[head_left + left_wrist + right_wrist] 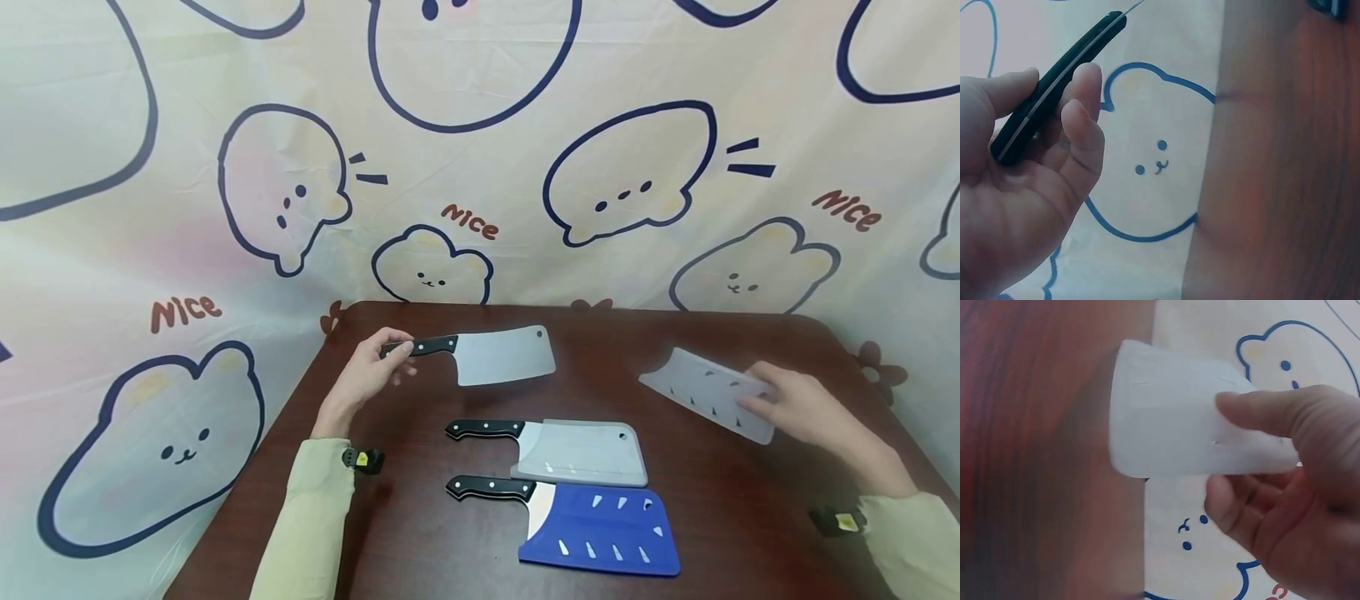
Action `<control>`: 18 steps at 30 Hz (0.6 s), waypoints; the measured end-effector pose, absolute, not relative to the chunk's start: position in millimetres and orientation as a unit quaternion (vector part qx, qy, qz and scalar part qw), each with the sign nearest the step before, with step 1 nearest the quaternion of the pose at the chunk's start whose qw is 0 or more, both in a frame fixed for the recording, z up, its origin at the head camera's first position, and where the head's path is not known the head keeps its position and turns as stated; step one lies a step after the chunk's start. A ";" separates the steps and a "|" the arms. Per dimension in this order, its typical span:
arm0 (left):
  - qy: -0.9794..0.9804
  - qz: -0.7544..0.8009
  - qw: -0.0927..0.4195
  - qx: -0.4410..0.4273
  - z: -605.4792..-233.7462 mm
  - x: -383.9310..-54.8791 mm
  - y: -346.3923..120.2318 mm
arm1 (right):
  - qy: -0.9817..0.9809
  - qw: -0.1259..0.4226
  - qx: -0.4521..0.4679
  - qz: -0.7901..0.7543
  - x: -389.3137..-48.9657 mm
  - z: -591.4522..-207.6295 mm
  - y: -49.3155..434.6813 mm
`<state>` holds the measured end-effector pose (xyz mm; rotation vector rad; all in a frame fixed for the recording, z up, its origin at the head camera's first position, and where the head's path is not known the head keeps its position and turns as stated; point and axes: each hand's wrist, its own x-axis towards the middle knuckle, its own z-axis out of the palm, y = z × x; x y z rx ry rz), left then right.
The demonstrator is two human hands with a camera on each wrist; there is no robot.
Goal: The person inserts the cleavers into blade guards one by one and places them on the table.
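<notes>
Left grip (367,371) on cleaver (504,358), "Nice" lettering (186,312) on backdrop (510,175)

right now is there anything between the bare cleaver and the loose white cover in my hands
Nothing visible: between the bare cleaver and the white cover, the head view shows only tabletop. The translucent-covered cleaver and blue-covered one lie nearer you, off that line.

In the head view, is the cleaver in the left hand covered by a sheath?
No, the left hand holds the cleaver uncovered, while the right hand holds a white sheath apart from it.
</notes>
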<state>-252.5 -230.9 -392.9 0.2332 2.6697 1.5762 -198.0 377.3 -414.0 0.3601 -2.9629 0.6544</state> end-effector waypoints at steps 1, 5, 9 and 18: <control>0.854 0.514 0.013 0.079 -391.6 -251.6 -230.1 | -0.967 0.052 0.115 0.219 -197.6 -410.2 375.3; 0.841 0.533 -0.011 0.089 -387.0 -248.6 -227.9 | -0.961 0.077 0.093 0.248 -196.3 -396.5 366.7; 0.834 0.541 -0.037 0.102 -381.6 -246.1 -225.1 | -0.956 0.102 0.066 0.266 -196.0 -385.3 359.6; 0.807 0.574 -0.071 0.121 -365.9 -239.1 -215.7 | -0.945 0.122 0.033 0.301 -198.6 -364.1 343.1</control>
